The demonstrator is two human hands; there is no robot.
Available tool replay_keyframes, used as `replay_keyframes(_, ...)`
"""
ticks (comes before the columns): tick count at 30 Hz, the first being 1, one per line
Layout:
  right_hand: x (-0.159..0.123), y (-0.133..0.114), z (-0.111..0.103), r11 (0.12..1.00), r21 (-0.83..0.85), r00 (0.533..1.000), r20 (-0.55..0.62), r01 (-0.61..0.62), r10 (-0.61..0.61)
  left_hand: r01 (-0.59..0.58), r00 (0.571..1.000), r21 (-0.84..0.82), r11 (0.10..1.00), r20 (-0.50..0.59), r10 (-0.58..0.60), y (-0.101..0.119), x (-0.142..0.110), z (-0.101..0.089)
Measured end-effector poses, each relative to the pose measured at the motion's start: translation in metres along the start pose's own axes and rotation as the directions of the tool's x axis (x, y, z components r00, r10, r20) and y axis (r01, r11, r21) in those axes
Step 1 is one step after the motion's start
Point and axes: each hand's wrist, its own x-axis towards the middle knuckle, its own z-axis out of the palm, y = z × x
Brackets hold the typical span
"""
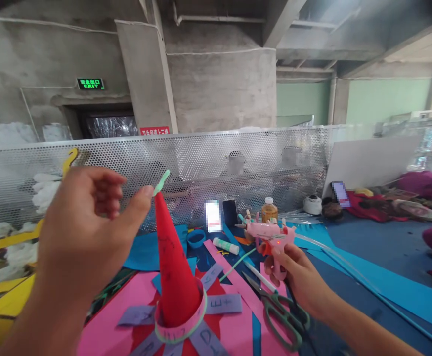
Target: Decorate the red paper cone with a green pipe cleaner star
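A red paper cone (174, 267) stands upright with a pink band (181, 332) around its base. Lettered purple strips (223, 303) spread out from that band. At the cone's peak sticks up a small light-green piece (162, 182). My left hand (90, 227) is beside the peak, thumb tip at or very near the green piece and fingers apart from the thumb; no object shows between them. In my right hand (297, 272) is a pink glue gun (271, 237), its nozzle pointing left toward the cone. Green-handled scissors (280, 314) lie just below it.
A glue stick (226, 245), a blue tape roll (196, 239), two phones (231, 212) and a bottle (269, 210) stand or lie behind the cone. Pink paper (108, 316) is underneath. A perforated metal partition (201, 163) crosses the back, with people beyond it.
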Motion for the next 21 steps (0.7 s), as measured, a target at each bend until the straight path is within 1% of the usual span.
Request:
replay_keyframes(1, 0.0, 0.0, -0.001, 0.999, -0.034, 1.0, -0.004, 0.018, -0.018, 0.001, 1.0, -0.021, 1.0, 0.003, 0.0, -0.01, 0.006, 0.003)
replay_keyframes(2, 0.0, 0.0, -0.002, 0.997, -0.067, 0.999, -0.004, 0.031, -0.032, 0.02, 0.998, -0.069, 0.997, 0.062, -0.015, -0.02, 0.011, 0.007)
replay_keyframes(3, 0.0, 0.0, -0.003, 0.994, -0.096, 0.999, 0.001, 0.042, -0.042, 0.083, 0.982, -0.14, 0.987, 0.179, -0.057, -0.027, 0.014, 0.014)
replay_keyframes(4, 0.0, -0.001, -0.004, 0.991, -0.124, 0.999, 0.007, 0.051, -0.05, 0.185, 0.941, -0.21, 0.96, 0.319, -0.111, -0.033, 0.015, 0.021)
replay_keyframes(5, 0.0, -0.001, -0.004, 0.987, -0.15, 0.998, 0.019, 0.056, -0.054, 0.297, 0.885, -0.273, 0.915, 0.438, -0.156, -0.036, 0.014, 0.029)
replay_keyframes(6, 0.0, -0.002, -0.005, 0.983, -0.174, 0.998, 0.033, 0.062, -0.057, 0.388, 0.825, -0.324, 0.863, 0.54, -0.168, -0.037, 0.012, 0.036)
replay_keyframes(7, -0.001, -0.003, -0.005, 0.979, -0.194, 0.997, 0.045, 0.066, -0.058, 0.453, 0.79, -0.371, 0.811, 0.588, -0.172, -0.036, 0.009, 0.044)
replay_keyframes(8, -0.001, -0.003, -0.004, 0.975, -0.212, 0.997, 0.054, 0.067, -0.057, 0.495, 0.776, -0.424, 0.759, 0.608, -0.167, -0.035, 0.006, 0.05)
replay_keyframes(9, -0.002, -0.004, -0.004, 0.972, -0.226, 0.997, 0.057, 0.068, -0.056, 0.512, 0.77, -0.462, 0.725, 0.62, -0.149, -0.032, 0.004, 0.056)
replay_keyframes(10, -0.003, -0.005, -0.004, 0.969, -0.237, 0.997, 0.057, 0.068, -0.056, 0.505, 0.773, -0.489, 0.711, 0.623, -0.12, -0.03, 0.001, 0.06)
replay_keyframes(12, -0.004, -0.006, -0.004, 0.965, -0.254, 0.997, 0.045, 0.07, -0.061, 0.436, 0.797, -0.531, 0.726, 0.603, -0.037, -0.024, -0.003, 0.062)
replay_keyframes(13, -0.004, -0.006, -0.004, 0.961, -0.266, 0.997, 0.039, 0.07, -0.062, 0.383, 0.813, -0.551, 0.741, 0.582, 0.012, -0.022, -0.004, 0.06)
replay_keyframes(16, -0.004, -0.007, -0.005, 0.949, -0.307, 0.997, 0.032, 0.076, -0.069, 0.187, 0.877, -0.58, 0.793, 0.462, 0.132, -0.011, -0.01, 0.043)
replay_keyframes(17, -0.004, -0.007, -0.006, 0.945, -0.317, 0.997, 0.032, 0.08, -0.074, 0.107, 0.898, -0.552, 0.827, 0.411, 0.158, -0.006, -0.012, 0.036)
replay_keyframes(19, -0.004, -0.008, -0.006, 0.944, -0.314, 0.995, 0.033, 0.097, -0.092, -0.056, 0.93, -0.408, 0.911, 0.311, 0.196, 0.004, -0.018, 0.022)
replay_keyframes(20, -0.004, -0.008, -0.007, 0.946, -0.305, 0.994, 0.032, 0.107, -0.102, -0.16, 0.925, -0.319, 0.934, 0.282, 0.255, 0.009, -0.022, 0.017)
replay_keyframes(21, -0.005, -0.008, -0.007, 0.949, -0.296, 0.994, 0.031, 0.112, -0.108, -0.281, 0.91, -0.238, 0.93, 0.243, 0.337, 0.013, -0.024, 0.015)
